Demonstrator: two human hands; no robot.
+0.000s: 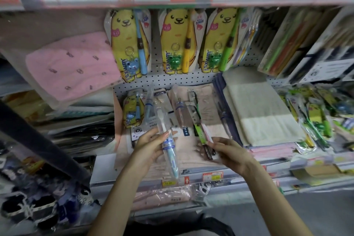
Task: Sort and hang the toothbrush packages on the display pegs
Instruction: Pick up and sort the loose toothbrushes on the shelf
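Pegboard [168,80] backs the shelf of folded towels [264,113] where my left hand [151,145] grips a clear toothbrush package [170,151], surely light and slippery, round its middle, while my right hand [231,151] pinches a flat twin-brush package [200,132] by its lower end.

I read hanging packs [124,44] yellow, bear-face print | left brush [142,57] blue, middle brush [185,59] yellow, right brush [224,59] green | cloth [72,67] pink, small dark motifs | pegboard [172,80] white, black-dotted | towel [262,113] cream | wrapped brush [171,157] pale blue
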